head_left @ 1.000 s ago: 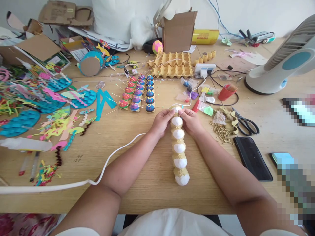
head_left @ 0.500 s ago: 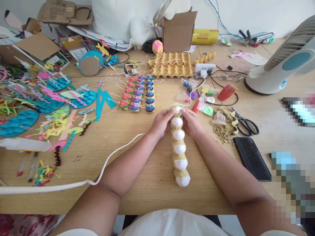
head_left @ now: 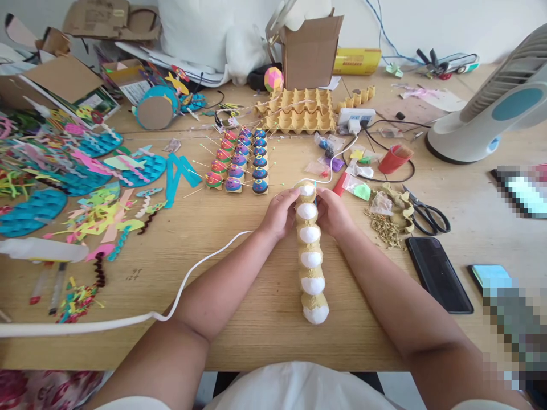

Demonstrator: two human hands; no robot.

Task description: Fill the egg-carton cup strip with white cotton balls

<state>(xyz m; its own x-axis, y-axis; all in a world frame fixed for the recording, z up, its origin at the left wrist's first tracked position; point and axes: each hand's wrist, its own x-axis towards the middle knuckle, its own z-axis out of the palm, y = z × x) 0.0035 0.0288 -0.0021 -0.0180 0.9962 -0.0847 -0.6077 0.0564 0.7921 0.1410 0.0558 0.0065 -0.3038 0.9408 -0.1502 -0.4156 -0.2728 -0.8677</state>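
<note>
On the wooden table [head_left: 239, 341], at centre: egg-carton strip [head_left: 310, 250], a single row of cups each capped with a white ball, lying lengthwise, far end between both hands, near end close to the table's front edge. Left hand [head_left: 280, 213] cupped against the strip's left side at the far end, fingers curled onto the topmost cup. Right hand [head_left: 333, 212] pressed against the right side opposite, thumb and fingers closed on the same cup; strip thus pinched from both sides. White cable [head_left: 200, 265] running from the left edge of the table, under the left forearm, toward the hands.

Beyond the hands: painted egg cups [head_left: 239, 162] in three short rows, pins projecting from them; yellow egg tray [head_left: 299, 111] farther back; cardboard box [head_left: 310, 51] behind it. Right of the hands: red cup [head_left: 394, 159] on its side, scissors [head_left: 425, 213], a heap of carton scraps [head_left: 384, 219], black phone [head_left: 438, 273] face up. Far right: desk fan [head_left: 491, 108]. Left part of the table: blue scalloped paper shapes [head_left: 32, 210] amid coloured paper cuttings.
</note>
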